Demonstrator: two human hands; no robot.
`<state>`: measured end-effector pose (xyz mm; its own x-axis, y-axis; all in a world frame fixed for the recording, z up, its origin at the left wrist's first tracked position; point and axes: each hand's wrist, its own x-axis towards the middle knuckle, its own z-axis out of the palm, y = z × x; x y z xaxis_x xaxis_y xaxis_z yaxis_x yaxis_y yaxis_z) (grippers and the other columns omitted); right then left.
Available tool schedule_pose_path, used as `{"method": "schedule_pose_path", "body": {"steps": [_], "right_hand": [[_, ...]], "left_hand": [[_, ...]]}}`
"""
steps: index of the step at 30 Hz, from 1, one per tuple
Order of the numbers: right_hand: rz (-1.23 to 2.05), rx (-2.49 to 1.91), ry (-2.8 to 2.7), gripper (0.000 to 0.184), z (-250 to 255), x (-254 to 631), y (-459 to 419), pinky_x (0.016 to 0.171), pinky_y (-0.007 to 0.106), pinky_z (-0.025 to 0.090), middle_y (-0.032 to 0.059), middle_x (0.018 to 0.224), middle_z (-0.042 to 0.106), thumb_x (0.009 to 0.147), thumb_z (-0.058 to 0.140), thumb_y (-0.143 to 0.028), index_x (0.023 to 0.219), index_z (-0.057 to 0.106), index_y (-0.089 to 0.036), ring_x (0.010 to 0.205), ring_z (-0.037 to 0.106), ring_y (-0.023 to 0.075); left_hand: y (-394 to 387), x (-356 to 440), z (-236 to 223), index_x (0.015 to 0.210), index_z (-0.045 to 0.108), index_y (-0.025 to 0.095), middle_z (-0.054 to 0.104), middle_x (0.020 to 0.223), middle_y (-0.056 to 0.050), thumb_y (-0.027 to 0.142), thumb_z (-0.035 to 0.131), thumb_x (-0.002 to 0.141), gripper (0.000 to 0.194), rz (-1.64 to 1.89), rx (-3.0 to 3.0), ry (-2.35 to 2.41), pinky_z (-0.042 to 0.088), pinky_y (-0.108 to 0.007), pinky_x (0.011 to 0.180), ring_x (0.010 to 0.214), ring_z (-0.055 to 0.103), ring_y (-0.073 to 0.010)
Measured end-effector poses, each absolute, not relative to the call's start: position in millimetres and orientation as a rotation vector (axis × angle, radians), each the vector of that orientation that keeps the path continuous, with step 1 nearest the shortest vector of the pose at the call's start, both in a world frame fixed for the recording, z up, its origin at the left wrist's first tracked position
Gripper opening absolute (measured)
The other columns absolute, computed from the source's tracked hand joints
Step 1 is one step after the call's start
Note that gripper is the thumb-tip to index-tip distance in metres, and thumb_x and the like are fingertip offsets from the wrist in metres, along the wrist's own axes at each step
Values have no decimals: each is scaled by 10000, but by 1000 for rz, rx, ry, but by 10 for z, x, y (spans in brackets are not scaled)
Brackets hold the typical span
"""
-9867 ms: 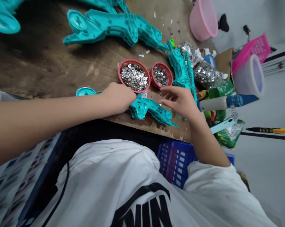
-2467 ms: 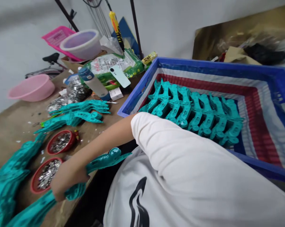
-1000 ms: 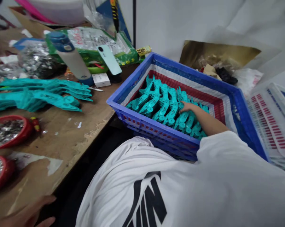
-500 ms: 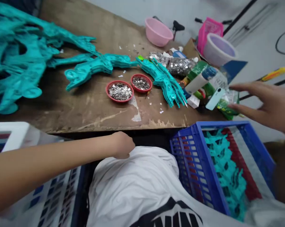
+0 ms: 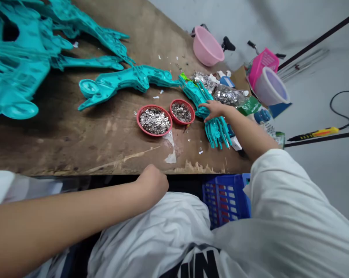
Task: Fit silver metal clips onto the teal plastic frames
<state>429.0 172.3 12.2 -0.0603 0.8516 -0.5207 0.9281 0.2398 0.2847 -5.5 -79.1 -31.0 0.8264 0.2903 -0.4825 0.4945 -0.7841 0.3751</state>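
Resting an open right hand [image 5: 215,110] on a stack of teal moulded plastic pieces [image 5: 216,133], a worker in a white shirt [image 5: 278,193] leans over a scarred wooden counter [image 5: 76,144]. The fingers spread across the top of the stack without closing around it. The stack lies on the counter's right side, just beside two red plastic bowls of small silver metal pieces [image 5: 154,135] [image 5: 182,123]. The left hand [image 5: 151,183] sits curled near the counter's front edge, above the shirt, with its fingers turned out of sight, so whether it is closed or holding anything cannot be told. Another long teal piece [image 5: 125,79] lies farther along the counter, beyond the bowls, and a larger teal heap [image 5: 18,65] fills the far left corner, blurred at the frame's edge. Clear bags of silver pieces [image 5: 228,96] sit behind the stack, near a pink basin [image 5: 207,46] and a white tub [image 5: 271,85], while a blue plastic crate [image 5: 226,200] sits below the counter's edge. A flat, light palm appears well suited to these thin-armed mouldings — pressure across the middle of the stack, rather than a pull on one arm, should keep the nested pieces from snagging.
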Motion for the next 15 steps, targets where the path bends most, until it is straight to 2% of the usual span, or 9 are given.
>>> {"method": "schedule_pose_path", "body": {"steps": [4, 9, 13, 15], "right_hand": [[-211, 1616, 1927, 904, -127, 4259, 1814, 1428, 590, 593, 220, 1726, 745, 1022, 1041, -367, 1865, 730, -261, 1576, 751, 449], [-241, 1644, 1969, 806, -175, 4227, 1879, 1396, 506, 598, 190, 1679, 766, 1015, 1050, -322, 1774, 800, -214, 1500, 734, 378], [-240, 1698, 2014, 722, -161, 4106, 1776, 1347, 419, 589, 96, 1481, 894, 1009, 1045, -255, 1691, 821, -174, 1387, 713, 276], [-232, 1734, 2027, 696, -124, 4019, 1678, 1306, 405, 597, 85, 1430, 919, 992, 1047, -254, 1650, 837, -171, 1347, 738, 265]], "left_hand": [[-789, -49, -372, 1239, 1024, 155, 966, 1204, -276, -9, 797, 1061, 332, -603, 2488, 559, 698, -504, 1080, 1185, 976, -440], [-683, -61, -303, 1349, 1010, 96, 950, 1222, -324, -14, 708, 1110, 400, -692, 2521, 529, 727, -546, 1116, 1243, 974, -478], [-622, -79, -282, 1358, 1015, 139, 956, 1274, -315, 159, 858, 1108, 296, -748, 2571, 517, 758, -526, 1100, 1265, 974, -479], [-582, -90, -297, 1349, 1017, 159, 961, 1296, -301, 240, 903, 1096, 289, -758, 2605, 528, 770, -526, 1115, 1282, 973, -475]]}}
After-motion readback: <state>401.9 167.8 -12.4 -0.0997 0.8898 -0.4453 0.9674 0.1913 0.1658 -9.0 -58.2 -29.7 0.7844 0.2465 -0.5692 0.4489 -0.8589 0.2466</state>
